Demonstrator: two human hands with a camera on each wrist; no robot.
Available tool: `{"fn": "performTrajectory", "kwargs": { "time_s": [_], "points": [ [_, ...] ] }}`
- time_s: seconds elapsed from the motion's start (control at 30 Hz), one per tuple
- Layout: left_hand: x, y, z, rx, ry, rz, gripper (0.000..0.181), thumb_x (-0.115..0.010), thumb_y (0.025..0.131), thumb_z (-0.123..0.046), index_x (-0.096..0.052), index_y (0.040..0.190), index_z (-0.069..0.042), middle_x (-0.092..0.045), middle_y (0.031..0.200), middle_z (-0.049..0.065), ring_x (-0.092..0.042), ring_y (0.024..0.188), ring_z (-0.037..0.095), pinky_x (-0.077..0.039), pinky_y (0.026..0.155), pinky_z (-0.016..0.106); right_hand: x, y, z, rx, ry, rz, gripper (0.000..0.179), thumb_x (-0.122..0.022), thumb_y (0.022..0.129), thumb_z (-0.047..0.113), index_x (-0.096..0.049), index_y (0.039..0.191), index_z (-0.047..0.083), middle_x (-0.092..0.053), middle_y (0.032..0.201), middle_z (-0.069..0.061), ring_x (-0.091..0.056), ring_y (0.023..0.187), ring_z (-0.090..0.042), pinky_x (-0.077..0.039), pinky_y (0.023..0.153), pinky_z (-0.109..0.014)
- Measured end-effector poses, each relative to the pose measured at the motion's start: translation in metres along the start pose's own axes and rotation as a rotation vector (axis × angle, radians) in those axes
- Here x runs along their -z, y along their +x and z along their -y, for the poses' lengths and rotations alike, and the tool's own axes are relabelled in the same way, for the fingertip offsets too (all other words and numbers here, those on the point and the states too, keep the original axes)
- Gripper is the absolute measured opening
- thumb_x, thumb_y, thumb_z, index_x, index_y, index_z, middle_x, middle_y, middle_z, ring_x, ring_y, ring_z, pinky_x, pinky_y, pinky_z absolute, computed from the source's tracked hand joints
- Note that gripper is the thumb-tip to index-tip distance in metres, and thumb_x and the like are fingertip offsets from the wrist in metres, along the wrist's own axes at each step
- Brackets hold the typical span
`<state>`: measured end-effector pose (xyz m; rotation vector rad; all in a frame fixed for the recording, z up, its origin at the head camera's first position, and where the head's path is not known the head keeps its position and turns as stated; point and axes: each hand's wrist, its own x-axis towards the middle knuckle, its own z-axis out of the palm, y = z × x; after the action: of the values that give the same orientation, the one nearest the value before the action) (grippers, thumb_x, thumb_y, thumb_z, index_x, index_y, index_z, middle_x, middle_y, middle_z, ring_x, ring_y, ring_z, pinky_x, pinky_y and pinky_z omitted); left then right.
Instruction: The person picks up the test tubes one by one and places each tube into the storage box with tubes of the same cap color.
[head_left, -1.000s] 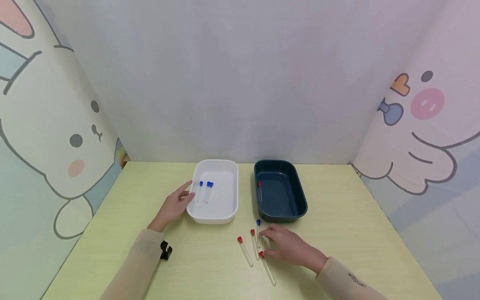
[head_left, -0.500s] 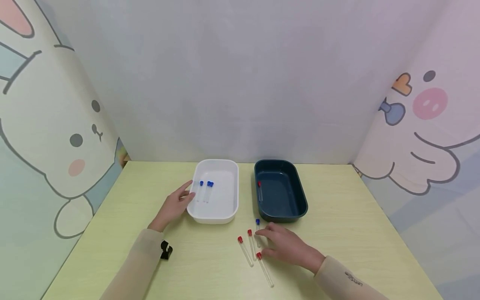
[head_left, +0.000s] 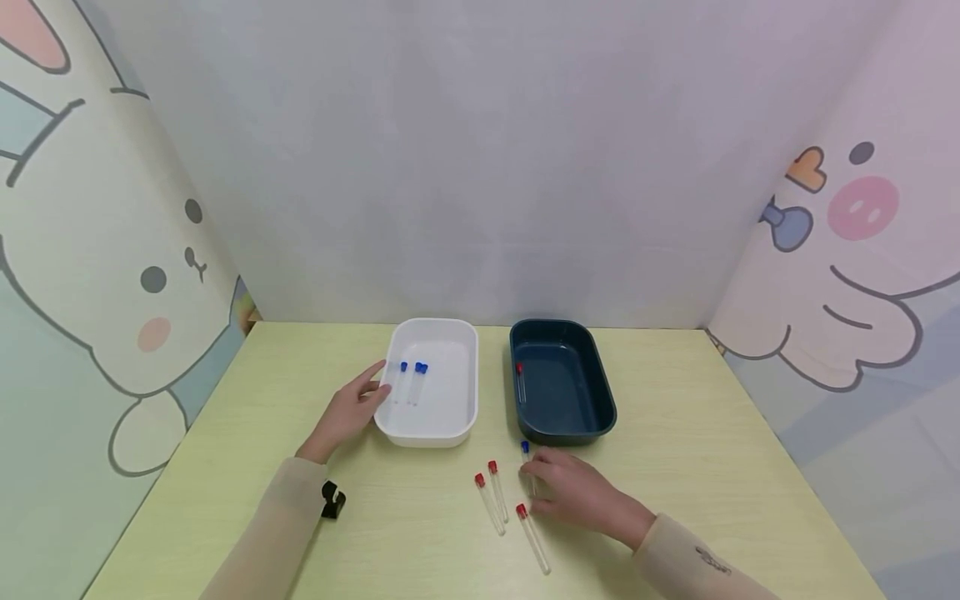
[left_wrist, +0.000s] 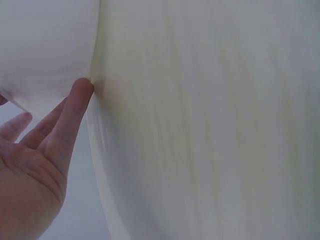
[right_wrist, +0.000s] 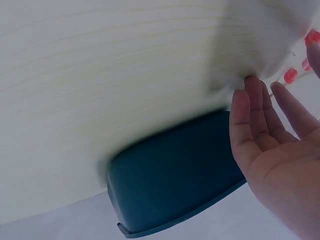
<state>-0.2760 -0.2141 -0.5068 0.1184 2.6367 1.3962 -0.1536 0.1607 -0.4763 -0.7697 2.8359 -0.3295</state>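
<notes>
Resting open-fingered just before the dark tray (head_left: 604,408), the right hand (head_left: 573,492) touches a blue-capped tube (head_left: 527,460); the left hand (head_left: 347,410), fingers straight, touches the white tray (head_left: 470,392) left of it.

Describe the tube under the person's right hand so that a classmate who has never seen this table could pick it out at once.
Start at the dark blue tray on the right of the table. Just in front of its near rim, four capped tubes lie loose on the tabletop. The one wanted is the blue-capped tube, under the fingertips of the right hand; its three neighbours have red caps.
</notes>
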Motion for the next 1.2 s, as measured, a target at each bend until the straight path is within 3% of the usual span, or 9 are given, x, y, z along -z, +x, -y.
{"fn": "performTrajectory", "kwargs": {
  "time_s": [0.4, 0.83, 1.07, 1.2],
  "points": [
    [0.001, -0.001, -0.002, -0.009, 0.011, -0.011, 0.061, -0.052, 0.109, -0.035, -0.03, 0.164, -0.022, -0.056, 0.15, 0.025, -0.063, 0.13, 0.04, -0.057, 0.104, 0.048, 0.0, -0.024, -0.004, -0.02, -0.033, 0.03, 0.045, -0.087, 0.082, 0.033, -0.073, 0.121, 0.015, -0.066, 0.109, 0.001, -0.057, 0.09, -0.009, -0.059, 0.082, -0.032],
    [-0.001, 0.0, -0.001, 0.005, 0.002, -0.009, 0.06, -0.052, 0.109, -0.035, -0.03, 0.164, -0.023, -0.056, 0.15, 0.025, -0.064, 0.129, 0.039, -0.058, 0.104, 0.047, -0.002, -0.043, -0.001, -0.03, -0.009, 0.056, 0.047, -0.087, 0.081, 0.034, -0.073, 0.123, 0.017, -0.067, 0.111, 0.002, -0.059, 0.091, -0.009, -0.061, 0.084, -0.031],
    [-0.001, 0.0, -0.001, -0.005, 0.006, -0.006, 0.061, -0.053, 0.109, -0.035, -0.03, 0.164, -0.022, -0.055, 0.15, 0.026, -0.063, 0.13, 0.04, -0.057, 0.104, 0.048, 0.002, -0.04, -0.007, -0.065, 0.002, -0.057, 0.067, -0.091, 0.076, 0.035, -0.066, 0.133, 0.01, -0.066, 0.119, -0.003, -0.064, 0.102, -0.016, -0.061, 0.089, -0.039],
    [-0.001, 0.0, -0.001, -0.001, 0.008, -0.004, 0.061, -0.052, 0.109, -0.036, -0.03, 0.164, -0.022, -0.055, 0.15, 0.026, -0.063, 0.13, 0.041, -0.057, 0.105, 0.048, 0.001, -0.036, -0.01, -0.083, 0.048, -0.081, 0.081, -0.093, 0.073, 0.038, -0.061, 0.138, 0.005, -0.063, 0.127, -0.007, -0.063, 0.11, -0.021, -0.06, 0.096, -0.043]
  ]
}}
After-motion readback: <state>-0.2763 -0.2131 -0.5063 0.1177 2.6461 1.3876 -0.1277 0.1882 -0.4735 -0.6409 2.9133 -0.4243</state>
